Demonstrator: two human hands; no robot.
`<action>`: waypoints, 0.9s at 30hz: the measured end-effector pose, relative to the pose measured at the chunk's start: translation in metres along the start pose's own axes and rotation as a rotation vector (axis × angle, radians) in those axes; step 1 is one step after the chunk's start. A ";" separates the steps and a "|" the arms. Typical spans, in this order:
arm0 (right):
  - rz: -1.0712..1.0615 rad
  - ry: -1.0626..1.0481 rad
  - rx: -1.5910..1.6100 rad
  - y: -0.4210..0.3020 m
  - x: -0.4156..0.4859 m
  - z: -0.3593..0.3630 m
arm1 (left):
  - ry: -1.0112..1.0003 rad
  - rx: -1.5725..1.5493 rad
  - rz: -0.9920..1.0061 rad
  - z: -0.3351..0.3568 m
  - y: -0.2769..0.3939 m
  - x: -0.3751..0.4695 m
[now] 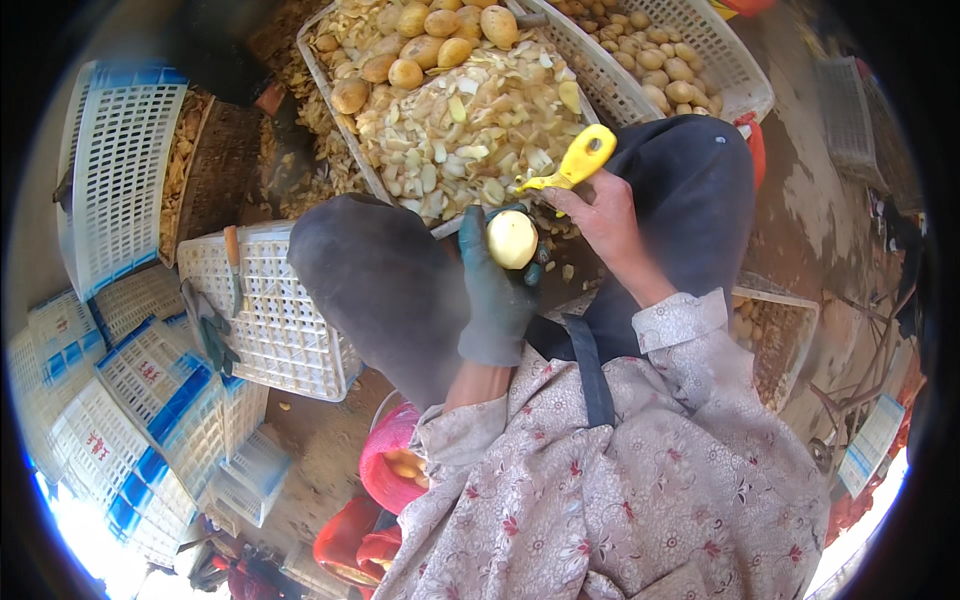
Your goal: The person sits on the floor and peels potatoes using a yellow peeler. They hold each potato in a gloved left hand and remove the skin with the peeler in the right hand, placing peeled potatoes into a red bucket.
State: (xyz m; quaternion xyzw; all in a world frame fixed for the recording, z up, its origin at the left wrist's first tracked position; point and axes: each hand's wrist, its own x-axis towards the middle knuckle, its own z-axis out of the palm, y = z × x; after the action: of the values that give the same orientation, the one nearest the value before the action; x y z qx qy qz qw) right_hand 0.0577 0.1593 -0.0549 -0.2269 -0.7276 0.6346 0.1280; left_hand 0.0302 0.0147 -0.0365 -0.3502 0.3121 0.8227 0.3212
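Note:
Between my knees, my left hand (491, 289) wears a dark green coated work glove and cups a peeled, pale yellow potato (513, 240). My bare right hand (598, 219) grips a yellow-handled peeler (579, 159) just above and to the right of it. The peeler's head points left, apart from the potato; its blade is hard to make out. Beyond both hands lies a plastic crate (341, 131) heaped with potato peelings (469, 139). Several unpeeled potatoes (424, 51) rest on the far part of that heap.
Another crate (611, 86) at upper right holds many potatoes (667, 67). On an upturned white crate (277, 315) at left lie a wooden-handled knife (233, 266) and a dark glove (210, 330). Stacked crates (142, 375) fill the far left. A pink mesh bag (390, 457) sits by my left side.

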 end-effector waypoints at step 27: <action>0.319 -0.057 0.188 -0.019 0.003 -0.012 | -0.086 0.040 -0.018 -0.004 -0.004 0.003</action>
State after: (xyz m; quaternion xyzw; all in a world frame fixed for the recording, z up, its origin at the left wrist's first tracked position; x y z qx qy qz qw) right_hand 0.0576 0.1691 -0.0351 -0.3082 -0.6231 0.7184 0.0258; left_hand 0.0335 0.0149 -0.0420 -0.3109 0.3114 0.8275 0.3487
